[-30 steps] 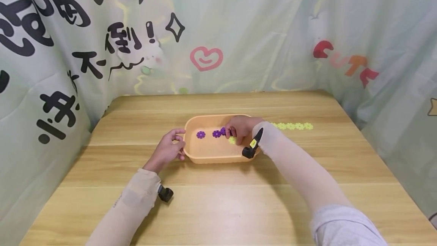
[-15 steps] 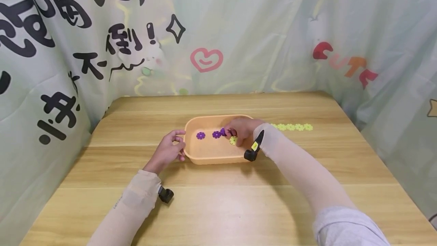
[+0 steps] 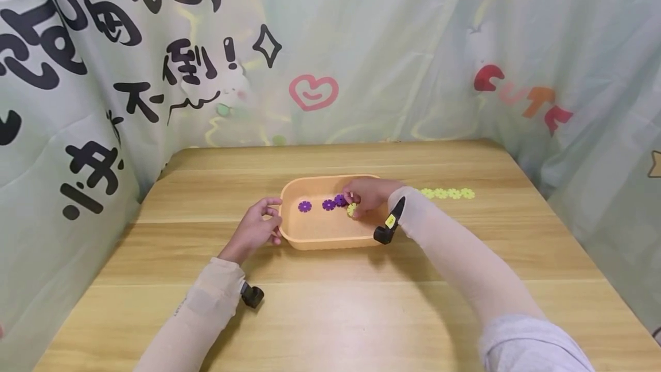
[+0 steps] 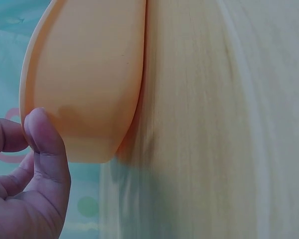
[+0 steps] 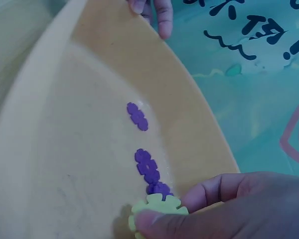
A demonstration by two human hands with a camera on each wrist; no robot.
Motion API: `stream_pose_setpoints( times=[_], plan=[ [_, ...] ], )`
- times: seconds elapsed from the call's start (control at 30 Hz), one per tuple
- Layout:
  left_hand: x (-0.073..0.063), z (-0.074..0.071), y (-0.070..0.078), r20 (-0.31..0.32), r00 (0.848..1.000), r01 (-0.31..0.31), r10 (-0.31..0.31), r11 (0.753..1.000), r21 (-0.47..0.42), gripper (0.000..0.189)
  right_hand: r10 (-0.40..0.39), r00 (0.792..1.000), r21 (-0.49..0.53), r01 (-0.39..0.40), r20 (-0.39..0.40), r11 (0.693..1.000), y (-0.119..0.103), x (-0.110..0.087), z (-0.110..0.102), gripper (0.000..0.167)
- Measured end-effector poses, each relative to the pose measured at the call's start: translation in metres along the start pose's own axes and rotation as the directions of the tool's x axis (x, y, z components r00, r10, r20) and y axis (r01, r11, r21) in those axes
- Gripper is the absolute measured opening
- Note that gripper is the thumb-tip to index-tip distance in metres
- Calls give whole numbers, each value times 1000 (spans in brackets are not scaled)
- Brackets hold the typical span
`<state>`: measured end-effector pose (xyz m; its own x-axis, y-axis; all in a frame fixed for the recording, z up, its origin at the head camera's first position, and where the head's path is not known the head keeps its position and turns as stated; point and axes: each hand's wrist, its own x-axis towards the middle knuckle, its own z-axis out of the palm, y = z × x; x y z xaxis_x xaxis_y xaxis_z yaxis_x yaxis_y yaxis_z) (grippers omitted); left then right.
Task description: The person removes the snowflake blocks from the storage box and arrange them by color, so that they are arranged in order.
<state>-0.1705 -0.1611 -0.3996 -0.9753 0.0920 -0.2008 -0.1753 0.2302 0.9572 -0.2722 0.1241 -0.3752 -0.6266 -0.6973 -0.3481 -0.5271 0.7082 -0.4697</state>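
Observation:
An orange plastic tray (image 3: pixel 320 243) stands on the wooden table. My left hand (image 3: pixel 256 224) is at its left end; in the left wrist view, thumb and index finger (image 4: pixel 7 135) pinch the rim. Over the tray's right half, my right hand (image 3: pixel 369 195) pinches a yellow flower-shaped disc (image 5: pixel 157 206) between thumb and fingers. Several purple flower-shaped discs lie inside: a lone purple disc (image 3: pixel 304 206) to the left, and a purple disc (image 3: pixel 328 205) beside another purple disc (image 3: pixel 340 200) just left of the right hand's fingertips.
A row of yellow flower-shaped discs (image 3: pixel 446 193) lies on the table (image 3: pixel 330 303) right of the tray, its left end hidden by the right forearm. A printed curtain (image 3: pixel 382 62) stands round the back and sides of the table.
The right hand has lifted slightly with the yellow disc, which now stands more on edge between its fingers; more of the purple disc beside it shows. The left hand stays at the rim.

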Motion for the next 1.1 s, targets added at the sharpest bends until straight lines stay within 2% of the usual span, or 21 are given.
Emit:
stream_pose_setpoints(
  times=[0.17,0.27,0.43,0.6,0.9,1.1],
  plan=[
    [0,-1,0,6,1000,5,-5,1000,9,45,1,1000,87,-1,-2,996,-2,-6,-3,20],
    [0,-1,1,10,1000,2,-2,1000,11,45,-29,1000,103,30,-12,994,-4,-11,-6,22],
    [0,0,2,11,1000,-2,2,1000,9,45,-112,992,41,115,-61,993,-4,-21,-10,21],
    [0,0,2,14,1000,0,0,1000,10,45,-155,982,-24,153,-111,988,0,-30,-12,22],
    [0,0,4,21,1000,8,-9,1000,17,45,-119,976,12,123,-183,992,11,-47,-22,29],
    [-2,0,4,13,1000,24,-24,1000,10,50,-113,967,25,122,-230,992,19,-59,-28,25]
  ],
)
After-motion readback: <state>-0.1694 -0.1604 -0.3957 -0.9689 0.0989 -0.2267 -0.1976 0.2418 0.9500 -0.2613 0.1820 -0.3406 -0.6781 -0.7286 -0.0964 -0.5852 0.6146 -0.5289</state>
